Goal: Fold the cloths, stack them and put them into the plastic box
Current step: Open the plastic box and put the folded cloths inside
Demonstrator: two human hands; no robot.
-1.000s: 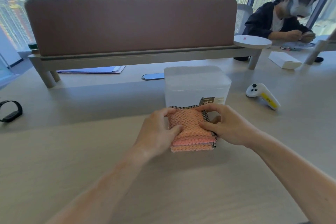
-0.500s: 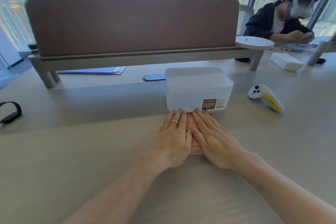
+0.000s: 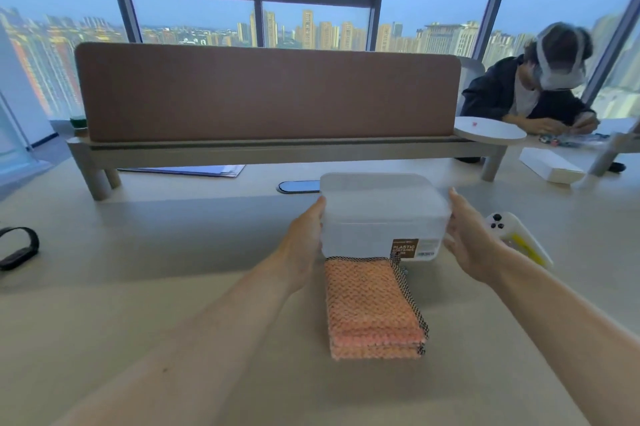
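Note:
A stack of folded orange waffle cloths (image 3: 374, 308) with black-and-white checked edging lies on the table, its far end touching the front of the plastic box (image 3: 381, 218). The box is translucent white, has its lid on and carries a brown label at the front right. My left hand (image 3: 304, 238) presses against the box's left side. My right hand (image 3: 467, 238) is at its right side, fingertips by the lid's corner. Both hands hold the box between them, and neither touches the cloths.
A white controller (image 3: 512, 235) lies just right of my right hand. A black wristband (image 3: 17, 249) sits at the far left. Behind the box run a brown desk divider (image 3: 266, 93), an oval grommet (image 3: 298, 186) and blue papers (image 3: 194, 170). Another person (image 3: 540, 86) works at the back right.
My hands lifted off the cloth stack, where they had pressed it flat, and moved forward to the two sides of the plastic box. The stack stays on the table.

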